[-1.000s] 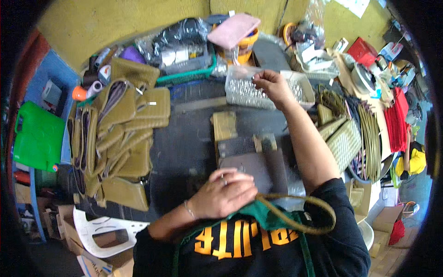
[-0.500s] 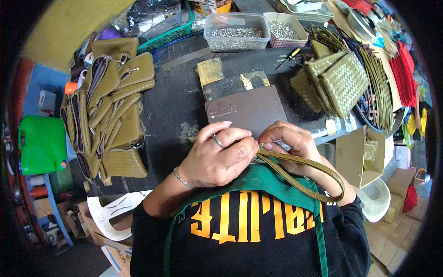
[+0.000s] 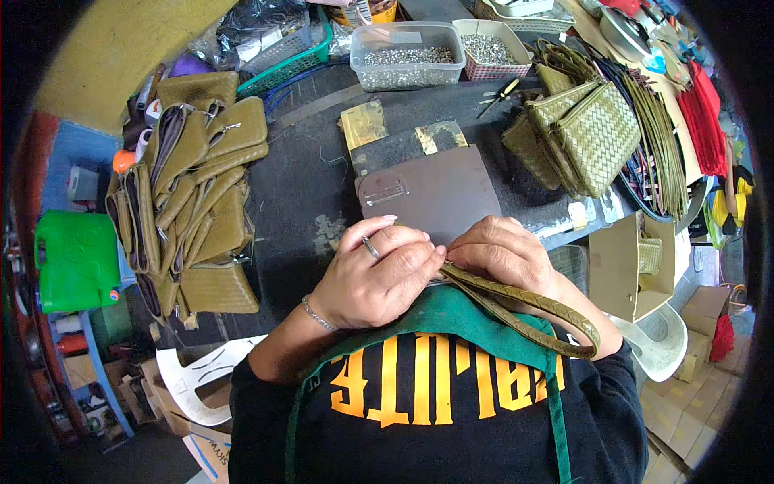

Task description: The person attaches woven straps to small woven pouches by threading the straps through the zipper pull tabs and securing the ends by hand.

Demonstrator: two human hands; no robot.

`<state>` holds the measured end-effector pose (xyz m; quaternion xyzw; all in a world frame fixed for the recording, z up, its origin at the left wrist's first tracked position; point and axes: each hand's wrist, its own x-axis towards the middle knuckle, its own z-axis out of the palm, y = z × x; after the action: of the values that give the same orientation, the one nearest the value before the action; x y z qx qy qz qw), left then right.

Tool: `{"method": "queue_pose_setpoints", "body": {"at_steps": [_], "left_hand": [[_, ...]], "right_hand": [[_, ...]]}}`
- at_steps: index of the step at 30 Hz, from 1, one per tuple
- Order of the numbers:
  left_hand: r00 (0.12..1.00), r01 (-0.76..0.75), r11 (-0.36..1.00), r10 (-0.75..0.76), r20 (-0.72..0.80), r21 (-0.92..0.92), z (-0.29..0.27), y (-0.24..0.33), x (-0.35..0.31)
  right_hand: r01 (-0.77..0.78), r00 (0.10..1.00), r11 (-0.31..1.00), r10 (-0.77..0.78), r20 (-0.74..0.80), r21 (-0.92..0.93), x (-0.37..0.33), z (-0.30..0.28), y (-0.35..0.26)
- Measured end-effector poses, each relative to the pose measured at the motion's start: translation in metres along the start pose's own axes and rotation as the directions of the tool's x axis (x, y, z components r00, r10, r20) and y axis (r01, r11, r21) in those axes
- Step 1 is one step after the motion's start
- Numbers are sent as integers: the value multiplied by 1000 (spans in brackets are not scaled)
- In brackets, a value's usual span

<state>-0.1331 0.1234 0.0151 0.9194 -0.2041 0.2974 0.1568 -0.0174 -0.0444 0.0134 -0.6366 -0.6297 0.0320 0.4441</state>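
Note:
An olive braided wrist strap (image 3: 556, 304) loops out to the right from between my hands, its ends meeting near my fingertips. My right hand (image 3: 504, 256) is closed on those ends, with thumb and fingers pinched together. Against it, my left hand (image 3: 379, 274), wearing a ring and a bracelet, has its fingertips pressed together. Whatever the left fingers pinch is hidden by them. Both hands are at the near edge of the black worktable, in front of a flat brown board (image 3: 439, 194) with a small clear piece on it.
A heap of olive zippered pouches (image 3: 201, 194) lies on the left. Woven olive pouches (image 3: 592, 137) are stacked at the right beside long strips (image 3: 661, 153). At the back stand a clear bin (image 3: 407, 77) and a basket (image 3: 490, 64) of small metal parts, near a yellow-handled tool (image 3: 504, 90).
My right fingers have curled further over the strap ends, covering the small metal piece seen there before. The strap loop has shifted slightly; my left hand stays nearly in place.

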Motion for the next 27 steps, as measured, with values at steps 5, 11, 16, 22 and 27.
{"method": "queue_pose_setpoints", "body": {"at_steps": [5, 11, 16, 22, 27], "left_hand": [[1000, -13, 1000, 13, 12, -15, 0, -3, 0], [1000, -5, 1000, 6, 30, -28, -1, -2, -1], [999, 28, 999, -27, 32, -41, 0, -1, -2], [998, 54, 990, -48, 50, -134, -1, -5, 0], [997, 80, 961, -76, 27, -265, 3, -10, 0]], "right_hand": [[-14, 999, 999, 15, -43, 30, -4, 9, 5], [80, 997, 993, -80, 4, -81, -1, 0, 2], [140, 989, 989, -137, 59, -51, -1, -3, 4], [77, 997, 991, -78, 0, 107, -1, 4, 6], [81, 996, 984, -75, -43, 156, -2, 10, 11]]}}
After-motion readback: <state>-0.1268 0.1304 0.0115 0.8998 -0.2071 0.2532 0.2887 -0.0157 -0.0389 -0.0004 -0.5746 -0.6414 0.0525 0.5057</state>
